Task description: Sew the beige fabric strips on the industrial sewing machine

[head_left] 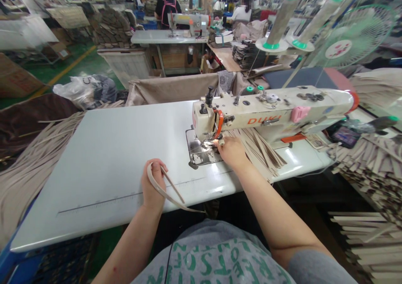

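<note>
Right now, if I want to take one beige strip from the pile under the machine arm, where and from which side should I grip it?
Probably grip a strip's near end, where the beige strip pile fans out past the sewing machine toward the table edge. Come from the front right: those ends lie loose and uncovered, while the far ends sit under the arm.

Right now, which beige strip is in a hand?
The looped strip gripped by the left hand; the other strips lie piled under the sewing machine or hang off the table edge.
</note>
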Demonstrator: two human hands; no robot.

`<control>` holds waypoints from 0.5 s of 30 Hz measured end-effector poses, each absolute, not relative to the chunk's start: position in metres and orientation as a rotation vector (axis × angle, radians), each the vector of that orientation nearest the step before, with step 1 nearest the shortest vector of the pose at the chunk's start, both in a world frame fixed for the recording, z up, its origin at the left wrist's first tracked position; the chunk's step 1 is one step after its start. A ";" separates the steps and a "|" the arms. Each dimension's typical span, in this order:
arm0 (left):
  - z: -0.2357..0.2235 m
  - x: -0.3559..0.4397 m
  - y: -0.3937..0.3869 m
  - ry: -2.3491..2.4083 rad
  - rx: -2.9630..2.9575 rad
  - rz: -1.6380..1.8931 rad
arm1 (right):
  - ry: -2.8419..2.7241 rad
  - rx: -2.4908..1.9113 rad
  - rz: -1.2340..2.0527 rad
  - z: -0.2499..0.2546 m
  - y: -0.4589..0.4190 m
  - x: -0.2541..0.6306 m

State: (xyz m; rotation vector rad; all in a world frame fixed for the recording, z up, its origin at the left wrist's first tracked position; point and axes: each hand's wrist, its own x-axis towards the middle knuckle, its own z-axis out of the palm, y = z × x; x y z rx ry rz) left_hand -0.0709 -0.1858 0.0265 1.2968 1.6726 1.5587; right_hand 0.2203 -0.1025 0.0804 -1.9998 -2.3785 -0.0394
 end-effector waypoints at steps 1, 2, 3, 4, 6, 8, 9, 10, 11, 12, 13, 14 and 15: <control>0.027 -0.071 -0.186 1.675 1.298 1.563 | -2.373 -2.003 -0.043 0.081 -0.103 0.220; 0.027 -0.071 -0.186 1.678 1.298 1.567 | -2.372 -2.001 -0.043 0.081 -0.103 0.220; 0.027 -0.071 -0.187 1.683 1.301 1.571 | -2.376 -1.996 -0.042 0.082 -0.103 0.220; 0.026 -0.072 -0.187 1.685 1.307 1.575 | -2.381 -1.988 -0.040 0.082 -0.103 0.219; 0.025 -0.073 -0.186 1.682 1.320 1.581 | -2.394 -1.970 -0.031 0.082 -0.104 0.218; 0.022 -0.074 -0.186 1.671 1.324 1.583 | -2.402 -1.958 -0.023 0.082 -0.104 0.216; 0.021 -0.074 -0.186 1.664 1.321 1.583 | -2.400 -1.958 -0.022 0.082 -0.104 0.216; 0.021 -0.074 -0.186 1.659 1.317 1.584 | -2.394 -1.965 -0.024 0.082 -0.104 0.216; 0.020 -0.075 -0.186 1.658 1.316 1.585 | -2.383 -1.977 -0.029 0.083 -0.104 0.216; 0.020 -0.075 -0.187 1.658 1.318 1.585 | -2.370 -1.992 -0.034 0.083 -0.104 0.217; 0.020 -0.075 -0.187 1.657 1.320 1.584 | -2.358 -2.007 -0.037 0.084 -0.105 0.217; 0.020 -0.075 -0.187 1.656 1.319 1.583 | -2.349 -2.021 -0.038 0.085 -0.105 0.218; 0.020 -0.075 -0.187 1.657 1.319 1.577 | -2.344 -2.032 -0.035 0.086 -0.106 0.218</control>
